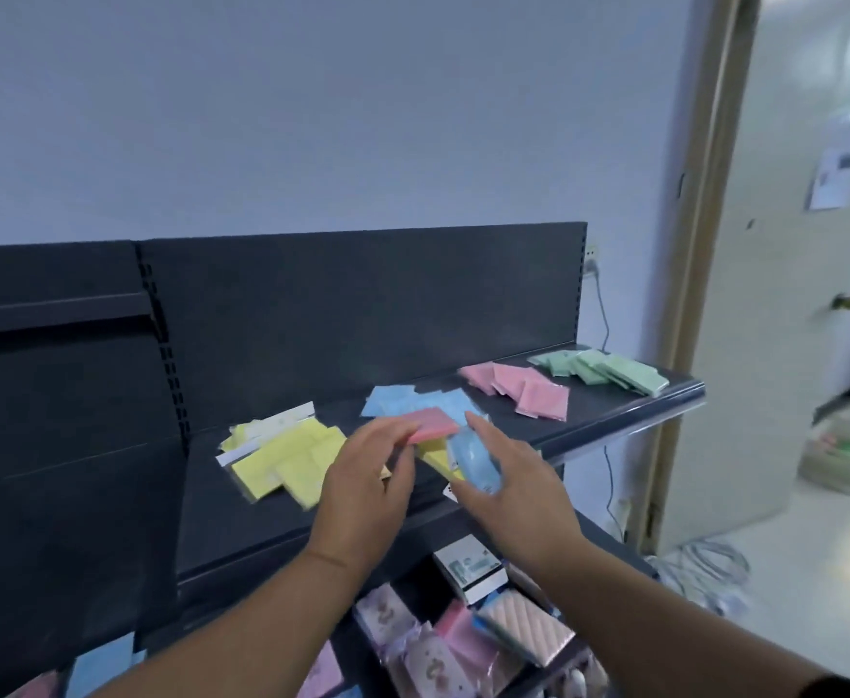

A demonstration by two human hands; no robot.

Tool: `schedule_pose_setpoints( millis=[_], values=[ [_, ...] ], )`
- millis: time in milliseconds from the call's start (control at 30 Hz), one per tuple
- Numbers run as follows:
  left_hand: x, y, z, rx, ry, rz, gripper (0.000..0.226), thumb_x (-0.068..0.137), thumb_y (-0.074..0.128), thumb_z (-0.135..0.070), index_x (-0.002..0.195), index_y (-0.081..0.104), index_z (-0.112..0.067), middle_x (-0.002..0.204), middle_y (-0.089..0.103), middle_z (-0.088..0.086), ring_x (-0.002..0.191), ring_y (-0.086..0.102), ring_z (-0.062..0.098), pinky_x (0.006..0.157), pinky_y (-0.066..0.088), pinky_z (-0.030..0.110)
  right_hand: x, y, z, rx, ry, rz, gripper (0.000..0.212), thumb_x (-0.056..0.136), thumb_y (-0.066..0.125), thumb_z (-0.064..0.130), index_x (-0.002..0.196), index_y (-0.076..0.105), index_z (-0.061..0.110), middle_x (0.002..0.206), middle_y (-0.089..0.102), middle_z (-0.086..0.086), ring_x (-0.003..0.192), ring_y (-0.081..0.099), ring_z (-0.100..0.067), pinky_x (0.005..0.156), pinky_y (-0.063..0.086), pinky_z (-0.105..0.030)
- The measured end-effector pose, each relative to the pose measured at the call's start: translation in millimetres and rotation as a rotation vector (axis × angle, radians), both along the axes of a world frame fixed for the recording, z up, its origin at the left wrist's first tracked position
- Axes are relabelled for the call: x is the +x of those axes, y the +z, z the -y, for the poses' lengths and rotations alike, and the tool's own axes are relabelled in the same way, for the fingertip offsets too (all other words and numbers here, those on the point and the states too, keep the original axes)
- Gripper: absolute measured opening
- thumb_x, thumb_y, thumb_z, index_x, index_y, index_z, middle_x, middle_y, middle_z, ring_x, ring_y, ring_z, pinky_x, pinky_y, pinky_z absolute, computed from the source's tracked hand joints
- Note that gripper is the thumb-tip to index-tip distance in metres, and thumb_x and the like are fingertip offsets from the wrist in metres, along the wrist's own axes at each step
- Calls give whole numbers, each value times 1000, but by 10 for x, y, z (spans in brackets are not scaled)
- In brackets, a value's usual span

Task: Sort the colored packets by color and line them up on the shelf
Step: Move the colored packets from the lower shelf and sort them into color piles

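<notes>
Left hand (367, 478): raised over the front of the shelf (262, 526), fingertips pinching the near end of a pink packet (433, 425) held level above the deck.
Right hand (518, 491): just beside the left, fingers curled round a blue packet (476, 460); a yellow packet (438, 458) shows under it, between the two hands, and whose grip it sits in cannot be told.
Yellow pile (287, 455): loose and overlapping at the left of the row, its near corner close to the left hand.
Blue pile (413, 400): behind the hands, near the back panel (362, 304).
Pink pile (523, 390): right of the blue, a strip of bare deck between them.
Green pile (609, 370): at the far right end, its last packets near the shelf's corner.
Front edge: bare dark deck runs along it, from below the yellow pile to under the wrists.
Left of yellow: open deck up to the slotted upright.
Below: lower shelf goods (463, 642), packed close under the forearms.
Right side: door (790, 294) past the shelf end.
</notes>
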State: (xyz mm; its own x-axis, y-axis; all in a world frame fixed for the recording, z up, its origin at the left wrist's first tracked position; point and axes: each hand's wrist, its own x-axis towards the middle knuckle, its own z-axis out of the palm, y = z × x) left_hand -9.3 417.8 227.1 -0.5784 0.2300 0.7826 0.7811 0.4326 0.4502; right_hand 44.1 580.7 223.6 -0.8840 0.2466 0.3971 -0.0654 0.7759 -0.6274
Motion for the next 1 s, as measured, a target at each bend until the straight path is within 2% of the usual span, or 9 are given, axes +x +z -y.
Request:
schedule_pose_setpoints(
  millis=[67,133,267,367,500,633,867,1000],
  values=[
    [-224,19,-142,-1,-31,-7,25,91,56,-16,112,68,-21,112,64,-17,105,51,-11,93,33,3,-152,24,-105,-4,-41,-5,72,87,62,44,145,21,55,125,51,8,102,48,-11,85,36,-22],
    [-450,72,-293,-10,-66,-13,24,92,53,-24,110,69,-20,113,65,-14,108,52,-7,96,35,7,-310,72,-213,-5,-86,-18,73,86,63,44,145,21,56,122,51,6,107,51,-13,88,39,-24],
    [-864,201,-633,-8,-133,-12,17,94,58,-15,107,69,-19,107,62,-16,106,48,-13,94,27,-2,-622,186,-458,35,-184,11,71,88,59,45,145,17,55,121,52,3,111,51,-19,88,39,-29],
    [-1142,236,-897,-20,-166,18,18,94,59,-15,107,70,-18,109,62,-14,106,53,0,97,34,7,-830,205,-665,29,-246,37,71,88,59,46,146,19,53,126,52,2,113,51,-20,88,39,-29],
    [-1391,262,-1225,-34,-202,32,19,92,60,-13,108,71,-14,108,61,-13,105,56,6,97,41,18,-1011,176,-1034,7,-359,67,75,86,62,46,147,19,49,126,52,0,111,52,-21,82,37,-27],
    [-1513,273,-1515,-86,-210,71,19,94,57,-14,108,71,-16,104,57,-16,104,54,5,96,36,14,-1100,153,-1450,21,-441,98,77,86,64,45,149,20,46,121,53,-2,105,53,-20,86,42,-30],
    [-1677,163,-2201,-155,-149,149,21,95,54,-12,105,70,-19,102,52,-17,96,45,-3,84,25,-2,-1309,124,-2253,-1,-414,110,78,85,66,42,148,21,44,134,51,-1,114,52,-22,91,45,-34],
    [-1791,16,-2631,-201,-59,194,19,92,56,-12,99,72,-21,103,54,-16,95,46,-2,85,27,2,-1435,151,-2729,5,-327,119,81,85,70,36,149,22,42,130,52,0,98,47,-14,82,42,-27]
  ],
)
